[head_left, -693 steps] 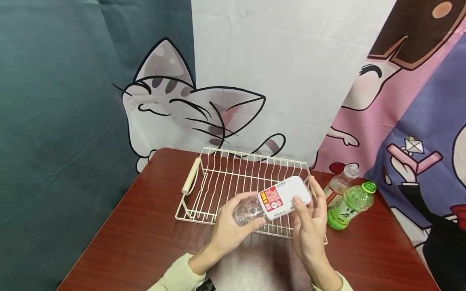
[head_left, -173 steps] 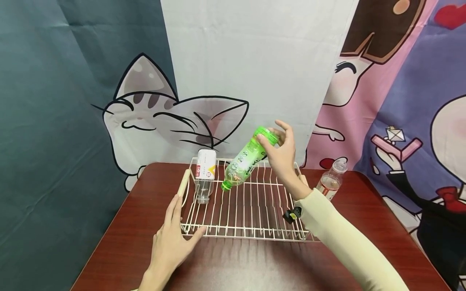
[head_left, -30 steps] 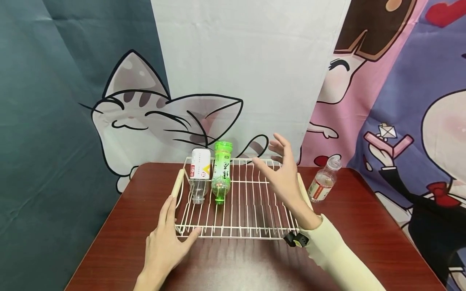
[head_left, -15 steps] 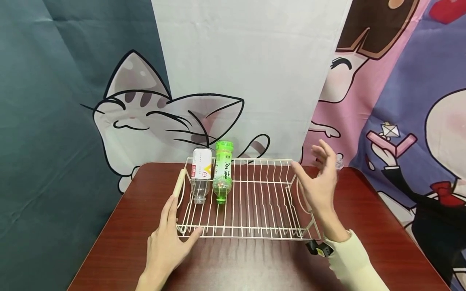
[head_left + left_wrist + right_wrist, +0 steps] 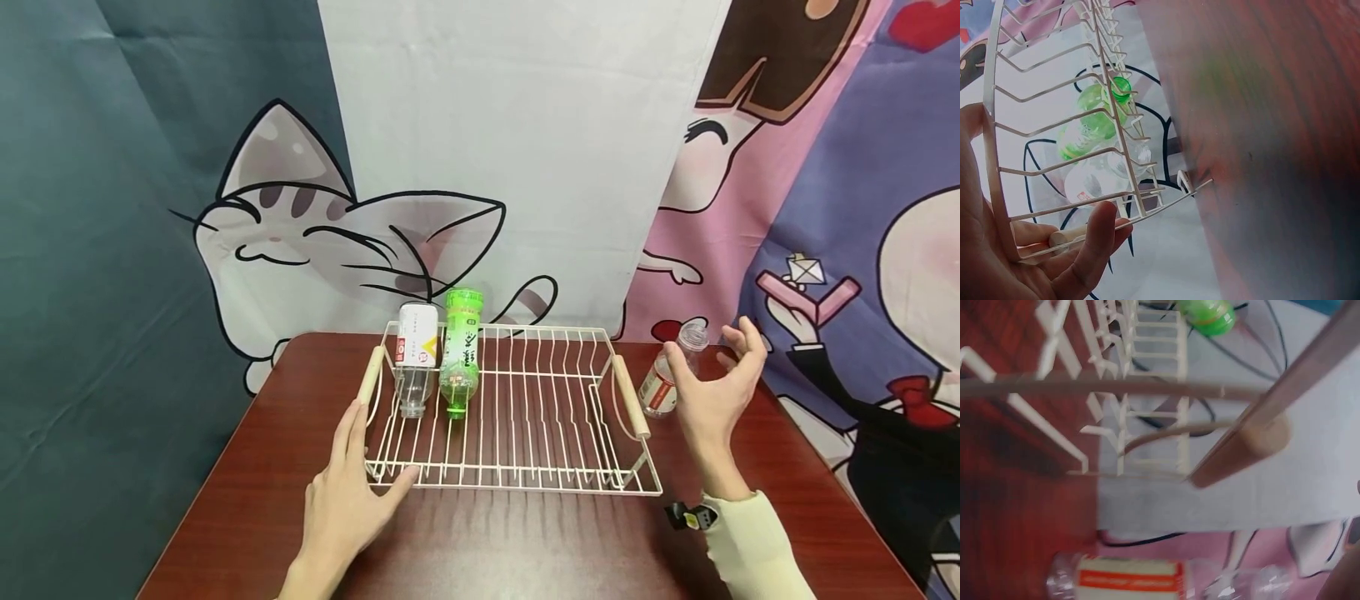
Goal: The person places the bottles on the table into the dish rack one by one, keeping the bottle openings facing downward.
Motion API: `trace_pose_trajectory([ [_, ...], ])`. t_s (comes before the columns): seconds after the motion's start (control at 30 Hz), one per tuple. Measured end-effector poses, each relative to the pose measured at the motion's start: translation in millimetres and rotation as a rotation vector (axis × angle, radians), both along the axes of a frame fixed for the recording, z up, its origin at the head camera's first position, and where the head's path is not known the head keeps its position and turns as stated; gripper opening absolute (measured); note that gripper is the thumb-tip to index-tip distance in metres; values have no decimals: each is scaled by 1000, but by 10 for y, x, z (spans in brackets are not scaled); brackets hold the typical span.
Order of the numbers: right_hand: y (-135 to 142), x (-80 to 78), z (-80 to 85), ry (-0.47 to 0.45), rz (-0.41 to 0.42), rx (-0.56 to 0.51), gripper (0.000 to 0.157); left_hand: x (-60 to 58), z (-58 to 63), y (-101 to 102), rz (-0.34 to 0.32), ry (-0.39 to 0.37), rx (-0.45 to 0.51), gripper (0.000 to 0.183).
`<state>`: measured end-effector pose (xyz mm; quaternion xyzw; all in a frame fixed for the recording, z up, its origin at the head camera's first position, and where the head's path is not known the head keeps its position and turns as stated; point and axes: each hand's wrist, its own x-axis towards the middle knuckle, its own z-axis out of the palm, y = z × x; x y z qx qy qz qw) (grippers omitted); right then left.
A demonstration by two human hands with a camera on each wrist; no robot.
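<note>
Leaning the white-labelled bottle (image 5: pixel 416 354) and green bottle (image 5: pixel 461 350) neck-down at ten and eleven o'clock in one rack (image 5: pixel 517 489); standing the red-labelled bottle (image 5: pixel 660 389) upright on the worktop (image 5: pixel 525 546) at three o'clock. Resting the left grip (image 5: pixel 345 496), loosely extended, on the rack's eight o'clock corner; spreading the right grip (image 5: pixel 716 400) wide near the red-labelled bottle, gripping nothing. Showing all three bottles only in the head view.

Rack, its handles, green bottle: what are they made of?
Rack: likely metal wire, smooth cream-white coating; thin, evenly coloured bars. Handles: possibly wood, matte; pale tan, but no grain discernible, so maybe plastic. Green bottle: probably glossy plastic; see-through lower part, bright highlights.
</note>
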<state>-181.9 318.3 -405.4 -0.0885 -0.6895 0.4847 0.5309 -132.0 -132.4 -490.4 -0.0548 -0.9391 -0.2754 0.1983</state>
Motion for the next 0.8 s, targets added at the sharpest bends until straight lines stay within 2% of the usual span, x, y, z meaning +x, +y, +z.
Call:
trace_pose_trajectory([
  [0.17, 314, -139, -250, -183, 14, -32, 106, -2, 5, -5, 0, 14, -2, 115],
  [0.37, 555, -197, -436, -414, 125, -135, 120, 2, 1, 3, -7, 24, 7, 114],
  [0.6, 690, -242, -641, -564, 228, -141, 129, 6, 10, 7, 0, 37, -1, 113],
  [0.8, 728, -297, -781, -642, 231, -135, 131, 8, 13, 9, -3, 34, 1, 112],
])
